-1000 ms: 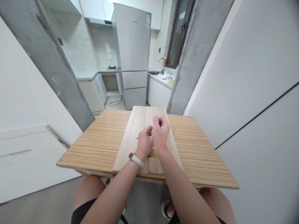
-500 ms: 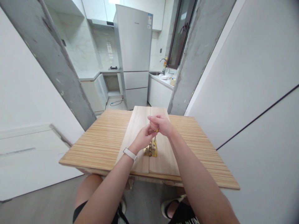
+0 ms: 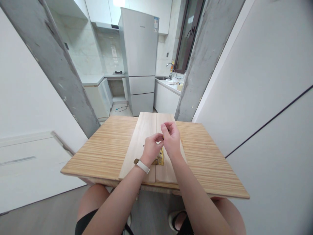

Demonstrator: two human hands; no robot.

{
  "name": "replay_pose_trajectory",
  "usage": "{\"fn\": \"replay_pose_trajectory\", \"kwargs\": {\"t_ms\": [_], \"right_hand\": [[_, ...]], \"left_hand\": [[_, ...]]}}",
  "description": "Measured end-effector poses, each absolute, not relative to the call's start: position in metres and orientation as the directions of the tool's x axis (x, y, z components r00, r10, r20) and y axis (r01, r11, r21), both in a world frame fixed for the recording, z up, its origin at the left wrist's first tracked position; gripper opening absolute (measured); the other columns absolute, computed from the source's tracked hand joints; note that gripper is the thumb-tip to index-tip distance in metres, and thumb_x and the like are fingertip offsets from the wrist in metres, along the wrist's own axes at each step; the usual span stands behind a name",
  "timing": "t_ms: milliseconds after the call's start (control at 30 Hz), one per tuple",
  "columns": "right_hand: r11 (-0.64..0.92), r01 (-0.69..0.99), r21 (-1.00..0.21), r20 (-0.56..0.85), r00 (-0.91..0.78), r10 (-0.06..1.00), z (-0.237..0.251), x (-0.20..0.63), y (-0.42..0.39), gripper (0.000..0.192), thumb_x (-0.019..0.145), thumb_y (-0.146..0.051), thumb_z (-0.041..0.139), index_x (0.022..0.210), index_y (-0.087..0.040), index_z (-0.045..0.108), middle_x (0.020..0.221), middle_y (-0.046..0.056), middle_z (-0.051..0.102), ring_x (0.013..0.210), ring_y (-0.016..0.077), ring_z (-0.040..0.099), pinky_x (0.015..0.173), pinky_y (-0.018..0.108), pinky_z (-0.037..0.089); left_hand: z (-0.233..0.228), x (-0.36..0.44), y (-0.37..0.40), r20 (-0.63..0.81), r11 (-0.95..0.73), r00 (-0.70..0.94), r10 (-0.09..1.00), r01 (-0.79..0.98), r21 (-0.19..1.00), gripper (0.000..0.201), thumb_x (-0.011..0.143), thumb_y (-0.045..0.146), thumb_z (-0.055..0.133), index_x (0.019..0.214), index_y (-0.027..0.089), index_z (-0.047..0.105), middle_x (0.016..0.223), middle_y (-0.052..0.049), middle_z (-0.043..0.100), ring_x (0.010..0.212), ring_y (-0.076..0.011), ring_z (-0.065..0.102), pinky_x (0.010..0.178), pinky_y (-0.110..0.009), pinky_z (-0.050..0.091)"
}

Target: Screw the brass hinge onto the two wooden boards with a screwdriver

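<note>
My right hand [image 3: 171, 138] is closed around a small screwdriver [image 3: 163, 138]; only a bit of its dark and yellow handle shows between my fingers. Against that same handle my left hand [image 3: 153, 148], with a white-banded watch on the wrist, pinches its fingertips. Below both hands a brass hinge [image 3: 160, 159] lies across the seam of two pale wooden boards [image 3: 138, 160]. Part of the hinge is covered by my left hand; screw heads show on its right leaf. A tiny dark tip [image 3: 143, 145] shows just left of my left hand; I cannot tell what it belongs to.
The boards lie on a wood-grained table [image 3: 102, 147] with angled ends. My knees are at its front edge. Beyond stand a silver fridge [image 3: 141, 49] and a sink counter [image 3: 168, 91]. Grey pillars [image 3: 66, 65] and white panels flank both sides.
My right hand has turned and shifted slightly right and nearer, its thumb now uppermost. The screwdriver's shaft, earlier upright over the hinge, no longer shows there. My left hand has moved slightly right.
</note>
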State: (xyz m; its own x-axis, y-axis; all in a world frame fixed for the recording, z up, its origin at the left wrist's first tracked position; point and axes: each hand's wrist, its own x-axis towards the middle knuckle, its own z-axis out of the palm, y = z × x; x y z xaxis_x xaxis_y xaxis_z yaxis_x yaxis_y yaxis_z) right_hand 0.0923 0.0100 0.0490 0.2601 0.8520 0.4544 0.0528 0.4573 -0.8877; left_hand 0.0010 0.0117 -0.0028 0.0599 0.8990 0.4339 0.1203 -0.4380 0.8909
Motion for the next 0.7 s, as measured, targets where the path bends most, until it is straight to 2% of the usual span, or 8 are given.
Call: {"fn": "replay_pose_trajectory", "kwargs": {"t_ms": [167,300,367,467,567,700], "right_hand": [[0.358,0.173,-0.918,0.397,0.411,0.82,0.048,0.073,-0.007,0.025,0.095,-0.043,0.06,0.084,-0.023,0.051,0.076,-0.002,0.053,0.071,0.017,0.051,0.068,0.03,0.042],[0.347,0.106,-0.932,0.358,0.43,0.829,0.048,0.068,0.004,0.041,0.097,-0.047,0.055,0.067,-0.024,0.04,0.061,-0.005,0.039,0.059,0.0145,0.04,0.057,0.03,0.033],[0.325,0.057,-0.944,0.325,0.327,0.887,0.048,0.072,0.014,0.05,0.096,-0.052,0.055,0.059,-0.024,0.037,0.055,-0.005,0.034,0.053,0.0132,0.035,0.052,0.031,0.027],[0.281,0.023,-0.959,0.281,0.008,0.96,0.051,0.085,0.027,0.058,0.092,-0.055,0.061,0.049,-0.023,0.037,0.047,-0.005,0.032,0.047,0.0109,0.029,0.048,0.03,0.022],[0.246,-0.032,-0.969,0.242,-0.34,0.909,0.059,0.101,0.036,0.061,0.09,-0.056,0.064,0.045,-0.022,0.039,0.043,-0.006,0.031,0.044,0.009,0.026,0.048,0.029,0.02],[0.17,-0.084,-0.982,0.188,-0.567,0.802,0.067,0.117,0.047,0.063,0.087,-0.057,0.067,0.044,-0.023,0.036,0.042,-0.007,0.03,0.043,0.0085,0.024,0.048,0.028,0.02]], "left_hand": [[0.006,0.008,0.0,0.437,-0.406,-0.064,0.897,0.27,0.873,0.019,0.085,0.012,0.062,0.093,0.014,0.079,0.081,-0.005,0.078,0.077,-0.0195,0.068,0.068,-0.025,0.051],[0.003,0.005,0.002,0.436,-0.405,-0.043,0.899,0.298,0.865,0.019,0.08,0.007,0.062,0.09,0.014,0.077,0.083,-0.004,0.078,0.075,-0.0176,0.066,0.067,-0.024,0.049],[-0.001,0.0,0.007,0.435,-0.423,0.007,0.9,0.251,0.871,0.024,0.076,0.002,0.063,0.092,0.014,0.076,0.088,-0.005,0.079,0.08,-0.0186,0.069,0.073,-0.026,0.052],[-0.006,-0.011,0.013,0.396,-0.408,0.11,0.912,0.133,0.903,0.024,0.075,0.004,0.069,0.097,0.013,0.075,0.096,-0.008,0.079,0.09,-0.0216,0.073,0.083,-0.03,0.056],[-0.006,-0.021,0.015,0.332,-0.345,0.241,0.912,0.012,0.938,0.02,0.081,0.016,0.074,0.101,0.012,0.073,0.104,-0.011,0.079,0.097,-0.0241,0.075,0.089,-0.035,0.058],[0.0,-0.024,0.015,0.321,-0.298,0.327,0.889,-0.12,0.947,0.023,0.088,0.022,0.07,0.109,0.013,0.072,0.113,-0.012,0.078,0.106,-0.0233,0.073,0.097,-0.035,0.056]]}}
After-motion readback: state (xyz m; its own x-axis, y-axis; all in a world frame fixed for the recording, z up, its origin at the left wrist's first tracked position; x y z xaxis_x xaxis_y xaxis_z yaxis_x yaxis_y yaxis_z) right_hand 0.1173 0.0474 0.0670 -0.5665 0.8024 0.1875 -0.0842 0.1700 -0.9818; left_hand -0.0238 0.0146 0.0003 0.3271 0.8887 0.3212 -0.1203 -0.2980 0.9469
